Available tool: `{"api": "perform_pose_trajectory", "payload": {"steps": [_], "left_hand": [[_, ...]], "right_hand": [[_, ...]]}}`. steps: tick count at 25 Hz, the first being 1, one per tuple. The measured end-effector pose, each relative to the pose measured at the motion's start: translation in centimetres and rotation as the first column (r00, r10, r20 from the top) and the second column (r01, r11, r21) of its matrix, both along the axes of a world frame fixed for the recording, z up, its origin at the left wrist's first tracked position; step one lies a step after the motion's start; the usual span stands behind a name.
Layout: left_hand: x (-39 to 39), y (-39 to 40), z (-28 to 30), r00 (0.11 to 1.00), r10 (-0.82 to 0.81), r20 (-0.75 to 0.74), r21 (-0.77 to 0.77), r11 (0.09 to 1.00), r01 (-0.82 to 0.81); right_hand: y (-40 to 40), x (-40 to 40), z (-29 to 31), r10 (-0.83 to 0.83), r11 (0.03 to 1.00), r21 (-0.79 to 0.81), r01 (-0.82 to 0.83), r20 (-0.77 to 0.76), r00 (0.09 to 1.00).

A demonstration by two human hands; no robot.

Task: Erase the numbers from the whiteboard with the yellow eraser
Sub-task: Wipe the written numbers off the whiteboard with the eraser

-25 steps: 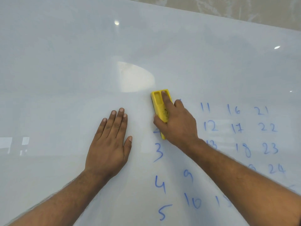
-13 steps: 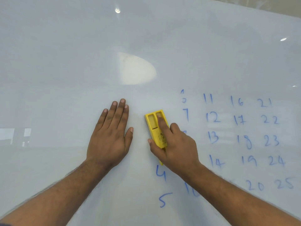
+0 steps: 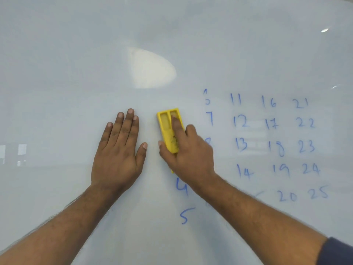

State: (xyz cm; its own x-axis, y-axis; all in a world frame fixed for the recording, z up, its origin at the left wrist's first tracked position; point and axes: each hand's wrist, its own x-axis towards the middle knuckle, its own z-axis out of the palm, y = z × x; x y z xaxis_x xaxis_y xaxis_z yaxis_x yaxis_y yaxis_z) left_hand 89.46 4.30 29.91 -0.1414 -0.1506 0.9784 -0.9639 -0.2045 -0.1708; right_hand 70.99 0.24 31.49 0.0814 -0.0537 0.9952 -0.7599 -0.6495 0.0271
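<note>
My right hand (image 3: pixel 189 153) grips the yellow eraser (image 3: pixel 168 127) and presses it flat on the whiteboard (image 3: pixel 76 54), index finger along its top. The eraser sits at the upper part of the leftmost number column. Below my hand, a blue 4 (image 3: pixel 181 186) and 5 (image 3: pixel 186 216) stay on the board. To the right stand blue columns of numbers (image 3: pixel 273 146), from 11 to 25, plus a smudged 6 and a 7 (image 3: pixel 210 118). My left hand (image 3: pixel 118 152) lies flat on the board, fingers apart, just left of the eraser.
The board's surface is glossy, with a bright oval light reflection (image 3: pixel 150 69) above the hands. My right forearm (image 3: pixel 257 217) crosses the lower part of the second column and hides some digits there.
The eraser slid down the first column from its top and has come back up a little. The 2 and 3 are gone. My left hand has stayed in place.
</note>
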Motion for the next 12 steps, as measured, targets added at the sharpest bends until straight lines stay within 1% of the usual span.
{"api": "perform_pose_trajectory", "payload": {"steps": [3,6,7,9,11,12], "left_hand": [[-0.1,-0.1,-0.6,1.0,0.002,-0.013,-0.012,1.0,-0.002],[-0.1,-0.1,-1.3,1.0,0.005,-0.016,-0.028,1.0,-0.005],[-0.1,-0.1,-1.6,1.0,0.004,-0.024,-0.033,0.999,-0.004],[-0.2,-0.3,-2.3,0.999,-0.001,-0.046,-0.039,0.999,-0.001],[-0.3,-0.4,-2.9,0.998,0.0,-0.056,-0.049,0.999,-0.003],[-0.3,-0.5,-3.2,0.998,0.004,-0.055,-0.051,0.999,-0.007]], "right_hand": [[-0.1,-0.9,-3.6,-0.003,1.0,-0.011,0.002,-0.049,0.999],[-0.8,-2.7,-4.5,-0.051,0.998,-0.033,0.048,-0.099,0.994],[-1.1,-3.2,-3.9,-0.06,0.998,-0.032,0.058,-0.08,0.995],[-1.3,-3.7,-1.8,-0.054,0.998,0.014,0.053,0.016,0.998],[-1.3,-2.9,0.4,-0.041,0.998,0.054,0.035,0.104,0.994],[-1.2,-2.3,0.9,-0.039,0.998,0.059,0.032,0.123,0.992]]}}
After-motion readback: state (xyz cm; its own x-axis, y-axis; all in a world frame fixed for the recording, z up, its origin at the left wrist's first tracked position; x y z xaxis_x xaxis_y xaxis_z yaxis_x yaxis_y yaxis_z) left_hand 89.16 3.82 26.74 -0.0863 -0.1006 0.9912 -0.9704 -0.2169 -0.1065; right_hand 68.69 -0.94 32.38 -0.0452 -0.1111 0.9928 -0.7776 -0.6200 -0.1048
